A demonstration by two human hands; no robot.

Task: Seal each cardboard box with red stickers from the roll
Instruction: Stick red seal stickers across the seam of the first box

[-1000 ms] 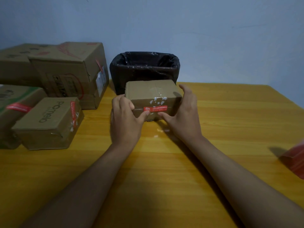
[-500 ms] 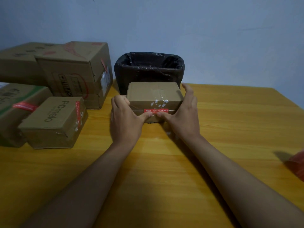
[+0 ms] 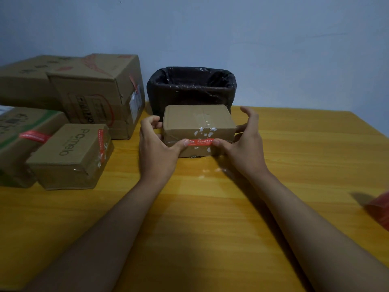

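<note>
A small box point(image 3: 199, 128) sits on the wooden table point(image 3: 210, 207) at about 12 o'clock from the person, just in front of a bin point(image 3: 190, 89) lined with a black bag; whether box and bin touch cannot be told. A red sticker point(image 3: 201, 142) runs flat across the box's near face, along the seam between the flaps, with scraps of white paper stuck above and beside it.

The left hand point(image 3: 157, 148) is at the box's 9 o'clock side. Its thumb presses the left end of the sticker, and its fingers curl round the box's left edge, so it holds the box. The right hand point(image 3: 242, 148) is at the 3 o'clock side. Its thumb presses the sticker's right end, while its fingers are spread wide and loosely bent beside the box's right wall (some seem to reach along that wall, though contact is unclear). The box lies between the two hands, thumbs pointing at each other across the sticker.

At 9 to 10 o'clock stand other boxes: a "Pomelo" box point(image 3: 69, 157) with a red sticker over its right edge, a green-printed box point(image 3: 19, 142) with a red sticker across its top, and behind them a large box point(image 3: 99, 93) and a flat box point(image 3: 25, 81). At 3 o'clock, at the frame's right edge, a red thing point(image 3: 379, 209) is partly in view; what it is cannot be told
</note>
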